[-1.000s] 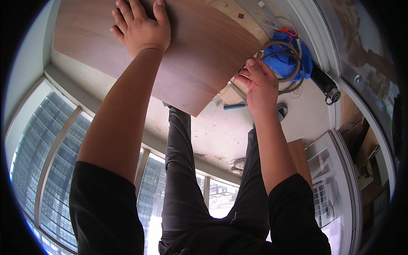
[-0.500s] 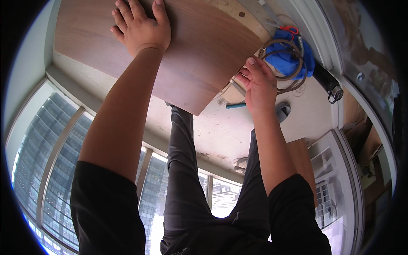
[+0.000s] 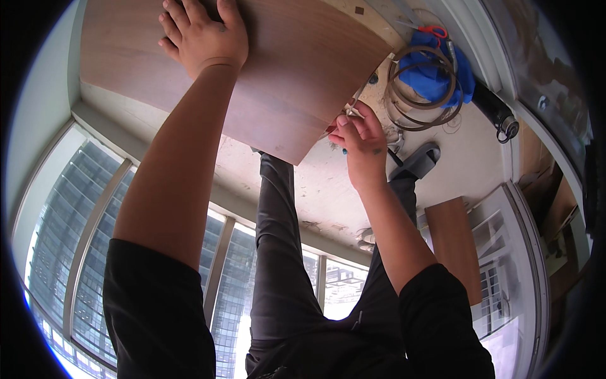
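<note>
A brown wood-grain board (image 3: 284,69) extends across the upper middle of the head view. My left hand (image 3: 211,41) lies flat on it with the fingers spread. At the board's right edge, near its closest corner, my right hand (image 3: 365,142) is closed in a pinch. A thin, pale-edged edging strip (image 3: 358,95) runs along that edge into its fingers. The fingertips partly hide the strip, so I cannot tell how much of it is fixed to the board. A loose coil of brown edging (image 3: 394,104) lies to the right of this hand.
Beyond the coil are a blue cloth (image 3: 435,76), red-handled scissors (image 3: 434,30) and a black bottle (image 3: 495,114). A hammer (image 3: 396,140) lies by my slippered foot (image 3: 421,161). A narrow brown panel (image 3: 453,249) stands at the right, and windows (image 3: 95,234) line the left.
My right hand has moved left and nearer along the board's edge, still pinching. The left hand stays flat on the board. My right foot shows more, and the hammer has come into sight.
</note>
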Motion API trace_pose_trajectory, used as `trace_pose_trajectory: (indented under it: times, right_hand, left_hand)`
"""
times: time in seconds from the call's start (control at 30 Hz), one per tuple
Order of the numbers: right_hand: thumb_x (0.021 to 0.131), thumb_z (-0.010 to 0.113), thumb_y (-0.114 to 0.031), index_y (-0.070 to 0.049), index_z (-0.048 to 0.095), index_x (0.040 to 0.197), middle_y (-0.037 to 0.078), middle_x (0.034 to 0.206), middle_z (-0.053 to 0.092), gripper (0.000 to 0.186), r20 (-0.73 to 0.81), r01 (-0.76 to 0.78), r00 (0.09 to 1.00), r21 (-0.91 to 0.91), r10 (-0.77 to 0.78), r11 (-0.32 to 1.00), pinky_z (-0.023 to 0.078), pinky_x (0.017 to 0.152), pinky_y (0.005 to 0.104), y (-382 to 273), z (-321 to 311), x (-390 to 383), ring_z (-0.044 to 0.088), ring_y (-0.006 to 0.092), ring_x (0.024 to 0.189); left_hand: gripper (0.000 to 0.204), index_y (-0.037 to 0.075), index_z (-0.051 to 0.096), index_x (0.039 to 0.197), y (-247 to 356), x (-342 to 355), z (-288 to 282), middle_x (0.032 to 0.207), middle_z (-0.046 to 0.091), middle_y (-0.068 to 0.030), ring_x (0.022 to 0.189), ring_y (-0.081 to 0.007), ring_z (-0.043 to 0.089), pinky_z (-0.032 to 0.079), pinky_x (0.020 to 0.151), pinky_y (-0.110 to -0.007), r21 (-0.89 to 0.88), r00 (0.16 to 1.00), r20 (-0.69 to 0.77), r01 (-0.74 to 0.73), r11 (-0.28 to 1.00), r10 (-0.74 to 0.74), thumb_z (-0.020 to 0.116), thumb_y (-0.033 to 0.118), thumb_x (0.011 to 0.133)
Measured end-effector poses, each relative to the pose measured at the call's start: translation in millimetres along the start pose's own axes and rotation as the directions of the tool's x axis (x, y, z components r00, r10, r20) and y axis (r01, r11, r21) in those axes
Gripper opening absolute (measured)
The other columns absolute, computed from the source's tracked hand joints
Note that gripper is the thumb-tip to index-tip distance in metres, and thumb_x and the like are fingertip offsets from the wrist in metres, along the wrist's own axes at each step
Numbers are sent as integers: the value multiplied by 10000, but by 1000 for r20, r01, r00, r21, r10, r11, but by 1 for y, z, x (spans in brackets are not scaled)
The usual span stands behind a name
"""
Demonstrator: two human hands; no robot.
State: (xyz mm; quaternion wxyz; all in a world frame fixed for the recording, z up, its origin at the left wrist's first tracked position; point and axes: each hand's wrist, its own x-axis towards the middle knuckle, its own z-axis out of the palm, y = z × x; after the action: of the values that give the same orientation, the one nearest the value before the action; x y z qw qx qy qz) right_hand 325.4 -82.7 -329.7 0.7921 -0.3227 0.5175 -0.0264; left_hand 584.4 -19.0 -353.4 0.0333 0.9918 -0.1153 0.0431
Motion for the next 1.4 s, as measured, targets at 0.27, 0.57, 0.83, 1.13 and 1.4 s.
trace_pose_trajectory:
  times: [0.27,0.57,0.83,1.13,1.4]
  right_hand:
    - [940,663,-193,-24,545,1165,39,1047,625,305,85,-117,991,133,106,984,467,910,330,38,-1,-12,583,130,987]
    - [1017,541,-321,-5,466,1400,-5,940,567,502,85,-66,994,25,64,997,471,702,234,39,-7,-23,519,68,810]
    - [1033,492,-346,-4,429,1425,23,816,550,524,98,-47,994,10,46,999,449,626,264,33,-1,-22,519,116,662]
    - [1045,466,-334,-43,509,1371,40,937,619,439,204,-49,977,-36,55,998,492,699,271,43,-7,-9,571,111,748]
    - [1023,509,-348,-70,481,1361,32,1017,625,439,195,-87,977,-15,88,996,516,844,328,27,-1,-7,605,135,931]
  left_hand:
    - [669,117,293,1526,1,2,-1,1601,237,-124,1490,-300,168,116,1198,-475,20,1000,4,-3,1000,3,359,519,996]
    - [674,118,279,1531,2,4,0,1605,226,-119,1493,-293,157,108,1201,-468,20,1000,12,12,1000,-13,351,523,997]
    - [669,118,281,1530,1,3,-2,1608,217,-119,1495,-293,149,101,1203,-466,18,1000,24,9,1000,-10,338,524,1001]
    - [675,117,281,1530,0,4,-2,1608,216,-119,1496,-294,145,99,1204,-467,33,999,41,34,999,-35,334,530,1000]
    - [684,113,284,1529,4,1,-5,1605,221,-125,1492,-295,153,98,1206,-463,17,998,47,49,999,-49,349,531,991]
